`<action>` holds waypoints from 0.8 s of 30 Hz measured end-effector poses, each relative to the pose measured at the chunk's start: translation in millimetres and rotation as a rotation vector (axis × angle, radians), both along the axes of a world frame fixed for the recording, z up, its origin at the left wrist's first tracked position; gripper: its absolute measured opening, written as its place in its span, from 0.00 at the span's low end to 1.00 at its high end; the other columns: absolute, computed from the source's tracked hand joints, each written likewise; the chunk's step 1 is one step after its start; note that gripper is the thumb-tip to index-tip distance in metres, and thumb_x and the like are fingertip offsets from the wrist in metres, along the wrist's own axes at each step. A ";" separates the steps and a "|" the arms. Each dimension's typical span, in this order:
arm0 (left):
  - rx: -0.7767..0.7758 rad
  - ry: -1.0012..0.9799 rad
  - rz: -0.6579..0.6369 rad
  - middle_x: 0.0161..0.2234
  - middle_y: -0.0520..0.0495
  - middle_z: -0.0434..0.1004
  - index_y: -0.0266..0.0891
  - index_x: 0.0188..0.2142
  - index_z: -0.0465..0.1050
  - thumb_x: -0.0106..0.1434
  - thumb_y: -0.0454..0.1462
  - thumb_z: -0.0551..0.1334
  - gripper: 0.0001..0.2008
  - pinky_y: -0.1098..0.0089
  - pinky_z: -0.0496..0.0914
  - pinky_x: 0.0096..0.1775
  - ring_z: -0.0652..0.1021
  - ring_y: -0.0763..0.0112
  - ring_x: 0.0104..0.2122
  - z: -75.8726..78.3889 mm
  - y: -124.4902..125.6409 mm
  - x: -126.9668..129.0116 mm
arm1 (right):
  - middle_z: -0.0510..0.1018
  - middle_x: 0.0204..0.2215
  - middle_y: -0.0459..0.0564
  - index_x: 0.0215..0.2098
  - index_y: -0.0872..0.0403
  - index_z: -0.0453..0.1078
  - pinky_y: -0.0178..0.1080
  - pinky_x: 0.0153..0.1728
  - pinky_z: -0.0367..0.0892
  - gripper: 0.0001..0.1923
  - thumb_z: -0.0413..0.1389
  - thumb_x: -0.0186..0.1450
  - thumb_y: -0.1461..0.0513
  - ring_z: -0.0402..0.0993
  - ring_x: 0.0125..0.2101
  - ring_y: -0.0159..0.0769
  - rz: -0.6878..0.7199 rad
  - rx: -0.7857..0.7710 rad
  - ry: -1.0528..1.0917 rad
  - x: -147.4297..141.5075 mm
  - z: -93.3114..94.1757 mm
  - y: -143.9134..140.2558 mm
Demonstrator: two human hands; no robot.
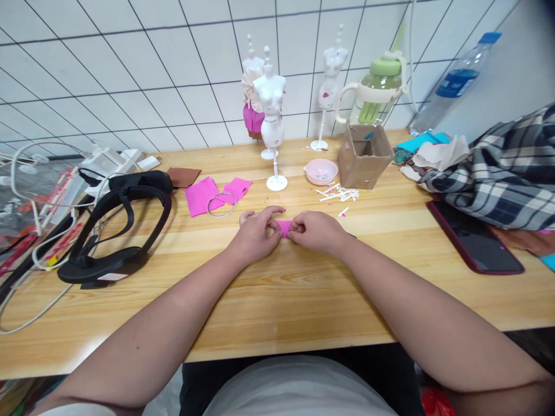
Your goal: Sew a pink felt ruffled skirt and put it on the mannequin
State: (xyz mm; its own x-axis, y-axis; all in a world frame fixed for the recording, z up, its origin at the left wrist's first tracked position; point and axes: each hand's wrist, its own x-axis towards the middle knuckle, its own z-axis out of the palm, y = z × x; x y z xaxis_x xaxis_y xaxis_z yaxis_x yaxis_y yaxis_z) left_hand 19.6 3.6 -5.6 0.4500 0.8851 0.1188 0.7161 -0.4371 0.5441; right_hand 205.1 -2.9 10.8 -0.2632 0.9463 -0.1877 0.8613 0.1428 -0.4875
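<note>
The cloth [284,226] is between the two hands, over the worktop [286,306], on the near side of the foremost mannequin [270,95]. Left hand [258,237]: grip pinches the cloth's left end. Right hand [319,230]: grip pinches the right end. White strips [347,195] lie beyond the right hand.

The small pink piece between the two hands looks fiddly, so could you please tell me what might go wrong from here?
1. The fingers of the left hand and right hand partly cover the small pink piece, so a slip might go unnoticed.
2. The front mannequin stands on a thin pole just beyond the hands; a knock could topple it.
3. White strips lie near the right hand and might get scattered.
</note>
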 end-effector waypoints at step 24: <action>0.088 0.045 0.039 0.43 0.48 0.75 0.46 0.62 0.56 0.57 0.37 0.63 0.34 0.56 0.60 0.50 0.72 0.59 0.46 -5.9 4.7 -1.3 | 0.79 0.32 0.44 0.37 0.50 0.72 0.34 0.28 0.57 0.07 0.56 0.60 0.62 0.72 0.31 0.33 0.006 0.165 0.055 3.6 -10.6 3.7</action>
